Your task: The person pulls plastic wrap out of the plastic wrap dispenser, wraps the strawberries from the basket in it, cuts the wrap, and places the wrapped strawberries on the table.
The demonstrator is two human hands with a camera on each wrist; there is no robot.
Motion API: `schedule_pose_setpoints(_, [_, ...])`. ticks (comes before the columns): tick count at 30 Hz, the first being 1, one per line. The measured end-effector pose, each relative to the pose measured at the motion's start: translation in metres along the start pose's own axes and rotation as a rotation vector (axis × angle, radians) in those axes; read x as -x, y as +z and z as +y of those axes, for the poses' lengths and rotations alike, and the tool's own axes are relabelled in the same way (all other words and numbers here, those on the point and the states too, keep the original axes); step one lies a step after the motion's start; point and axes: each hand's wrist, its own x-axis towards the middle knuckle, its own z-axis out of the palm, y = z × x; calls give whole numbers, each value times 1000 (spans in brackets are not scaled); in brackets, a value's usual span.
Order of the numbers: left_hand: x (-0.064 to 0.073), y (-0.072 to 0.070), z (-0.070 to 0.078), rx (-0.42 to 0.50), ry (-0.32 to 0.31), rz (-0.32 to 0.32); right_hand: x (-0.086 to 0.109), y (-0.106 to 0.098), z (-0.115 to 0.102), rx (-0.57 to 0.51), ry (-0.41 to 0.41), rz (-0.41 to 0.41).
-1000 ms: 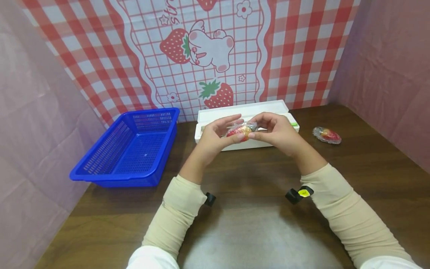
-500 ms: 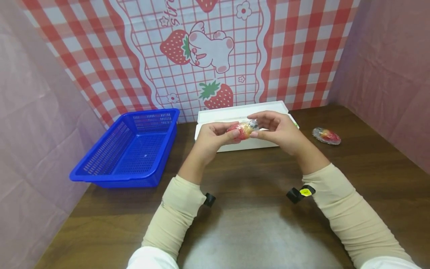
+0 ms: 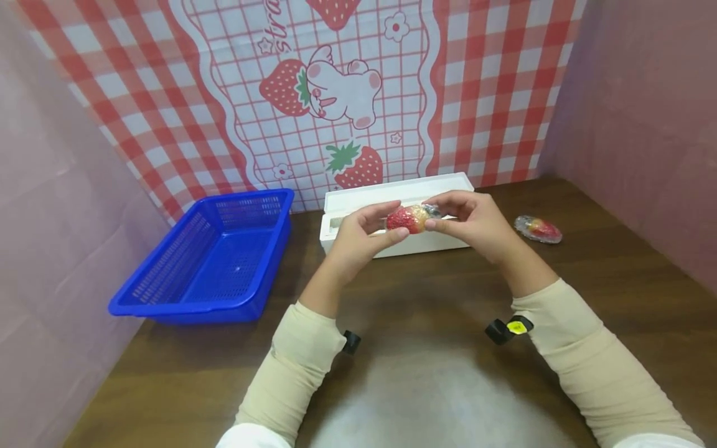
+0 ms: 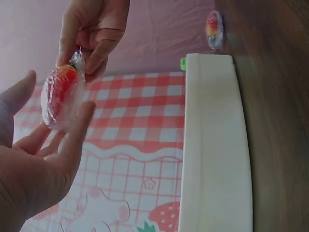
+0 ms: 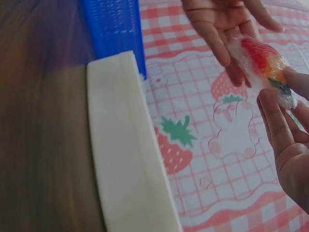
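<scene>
A plastic-wrapped strawberry [image 3: 407,219], red shading to yellow with a dark green leaf end, is held up in front of a long white box [image 3: 417,244]. My right hand [image 3: 476,224] pinches its leaf end between thumb and fingers. At the red end is my left hand [image 3: 355,239], fingers loosely extended beside the wrapper. In the left wrist view the left thumb [image 4: 21,94] stands apart from the strawberry, and the fingertips lie close under its lower end. The box has its lid raised at the back; the hands hide much of its inside.
A second wrapped strawberry [image 3: 539,229] lies on the wooden table [image 3: 414,348] right of the box. To the left stands a blue perforated basket [image 3: 185,309]. A checked strawberry-print cloth [image 3: 487,93] hangs behind, with pink cloth walls at both sides.
My left thumb and fingers have loosened from around the strawberry, while the right hand keeps its pinch. The strawberry has shifted slightly right in the head view, which has tilted up a little.
</scene>
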Motion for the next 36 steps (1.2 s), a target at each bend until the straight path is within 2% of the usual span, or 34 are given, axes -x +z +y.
schedule_pose_setpoints(2, [0,4,0,-132,61,3,5,-6,3,16,41,25])
schedule_pose_setpoints(7, [0,12,0,-396,244,-7,18,-26,9,17,148,89])
schedule_pose_setpoints(14, [6,17,3,-738,428,-30,37,-58,19,-9,210,134])
schedule_pose_setpoints(17, [9,19,3,-812,472,-31,45,-71,27,3,234,152])
schedule_pose_setpoints(24, [15,21,0,-884,529,-46,66,-109,48,28,272,149])
schedule_pose_setpoints(28, [19,23,-4,-959,591,-100,71,-128,60,48,317,99])
schedule_pose_setpoints(32, [23,25,-7,-1045,650,-175,73,-140,73,76,403,33])
schedule_pose_setpoints(36, [27,26,-8,-1092,675,-239,73,-148,83,134,495,-29])
